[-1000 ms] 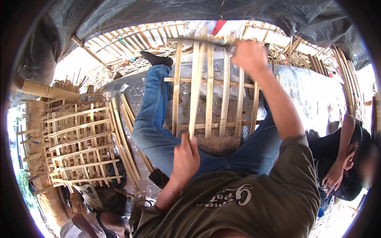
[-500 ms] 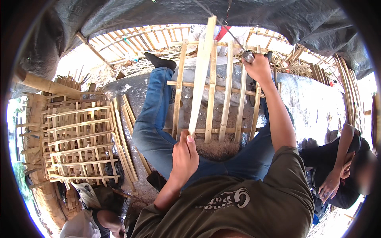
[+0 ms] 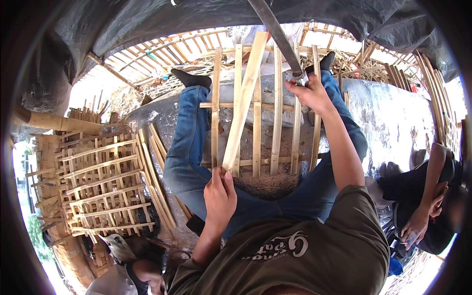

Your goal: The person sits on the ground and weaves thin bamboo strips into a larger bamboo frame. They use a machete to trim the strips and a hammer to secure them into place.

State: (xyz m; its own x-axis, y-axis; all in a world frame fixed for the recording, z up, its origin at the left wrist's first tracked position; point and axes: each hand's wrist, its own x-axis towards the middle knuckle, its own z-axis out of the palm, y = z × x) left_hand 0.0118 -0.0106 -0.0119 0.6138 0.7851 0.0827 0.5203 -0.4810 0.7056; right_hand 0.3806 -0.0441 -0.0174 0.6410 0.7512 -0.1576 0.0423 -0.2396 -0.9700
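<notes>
Here | wooden slat (image 3: pixel 244 103) | near end pinched in left hand (image 3: pixel 220 195)

Strip (image 3: pixel 244 101): pale straw yellow. Blade (image 3: pixel 279 37): dark grey; its handle (image 3: pixel 299 78) is finished in silvery grey. Slatted frame (image 3: pixel 277 128): light tan, patterned by parallel bars. Lattice pile (image 3: pixel 104 164), left: honey tan, a criss-cross grid being formed. Trousers (image 3: pixel 184 164): blue denim, faded paler at the knee. Socks (image 3: pixel 191 78): black. Shirt (image 3: pixel 290 270), near: dark olive, marked by a white print (image 3: pixel 297 246). Tarpaulin (image 3: pixel 147 18), far: charcoal black. Clothing (image 3: pixel 405 189) of the person on the right: black. Garment (image 3: pixel 114 282), near left: whitish. Bundle (image 3: pixel 395 266), near right: bright blue.
</notes>
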